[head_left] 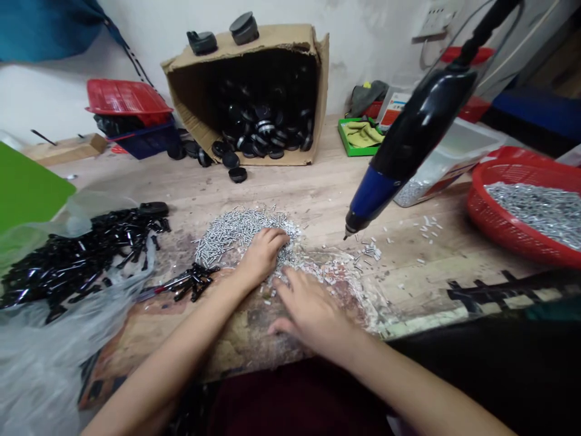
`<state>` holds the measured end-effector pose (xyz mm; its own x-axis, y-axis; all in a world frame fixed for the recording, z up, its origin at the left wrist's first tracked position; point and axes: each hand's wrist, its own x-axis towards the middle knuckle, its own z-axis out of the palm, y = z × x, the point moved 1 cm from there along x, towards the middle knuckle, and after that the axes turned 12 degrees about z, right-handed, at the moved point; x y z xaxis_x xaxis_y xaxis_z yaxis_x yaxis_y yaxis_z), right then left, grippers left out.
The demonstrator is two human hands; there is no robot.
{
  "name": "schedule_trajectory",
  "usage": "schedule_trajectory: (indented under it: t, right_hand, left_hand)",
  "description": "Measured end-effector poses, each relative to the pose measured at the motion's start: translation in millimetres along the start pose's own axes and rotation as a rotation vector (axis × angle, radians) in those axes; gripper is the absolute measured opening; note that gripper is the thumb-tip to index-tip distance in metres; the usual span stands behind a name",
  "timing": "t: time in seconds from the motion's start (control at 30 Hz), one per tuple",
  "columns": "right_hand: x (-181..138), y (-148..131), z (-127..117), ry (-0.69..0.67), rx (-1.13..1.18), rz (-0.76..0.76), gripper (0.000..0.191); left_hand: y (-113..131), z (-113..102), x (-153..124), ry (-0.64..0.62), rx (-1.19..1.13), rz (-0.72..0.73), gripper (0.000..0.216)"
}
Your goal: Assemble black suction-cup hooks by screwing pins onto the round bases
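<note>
My left hand (262,257) rests at the right side of a pile of small silver screws (233,233), its fingers curled down together. What its fingertips hold, if anything, is hidden. Just nearer to me and to the right, my right hand (311,306) is over the worn tabletop, with thumb and fingers apart and nothing seen in it. Small white tube-like pieces (327,275) lie scattered beside its fingers. Left of my left forearm is a small heap of black plastic parts (196,281), next to a thin tool with a red part (158,289).
A black-and-blue electric screwdriver (376,188) hangs at right, tip above the table. At far right stands a red basket (481,206) of silver pieces. A cardboard box (320,91) of black caps lies behind. A plastic bag (49,357) with black parts (82,254) spreads at left.
</note>
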<state>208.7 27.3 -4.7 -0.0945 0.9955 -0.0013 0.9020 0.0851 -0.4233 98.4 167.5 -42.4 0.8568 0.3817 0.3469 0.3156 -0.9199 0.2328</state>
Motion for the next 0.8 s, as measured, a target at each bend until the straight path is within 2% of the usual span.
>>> schedule_trajectory:
  t: [0.07, 0.13, 0.23, 0.37, 0.6, 0.7, 0.8]
  right_hand:
    - [-11, -9, 17, 0.043, -0.035, -0.116, 0.076]
    - [-17, -10, 34, 0.051, -0.062, -0.231, 0.078]
    - [-14, -3, 51, 0.017, -0.063, -0.274, 0.065]
    - [0, 8, 54, -0.009, -0.071, -0.268, 0.05]
    - [5, 12, 59, 0.042, -0.122, -0.259, 0.047]
    - [5, 8, 60, 0.077, -0.141, -0.289, 0.048]
    - [7, 0, 61, 0.082, -0.151, -0.347, 0.049]
  left_hand:
    - [-7, 6, 16, -0.033, -0.011, 0.044, 0.028]
    - [-10, 9, 24, -0.069, -0.019, 0.079, 0.026]
    - [-8, 8, 22, -0.115, -0.021, 0.104, 0.025]
    - [-4, -3, 7, -0.162, -0.001, 0.096, 0.023]
    - [-4, -25, -22, -0.187, 0.047, 0.049, 0.021]
    - [-7, -31, -20, -0.154, 0.049, 0.032, 0.023]
    - [-10, -25, -4, -0.139, 0.016, 0.065, 0.027]
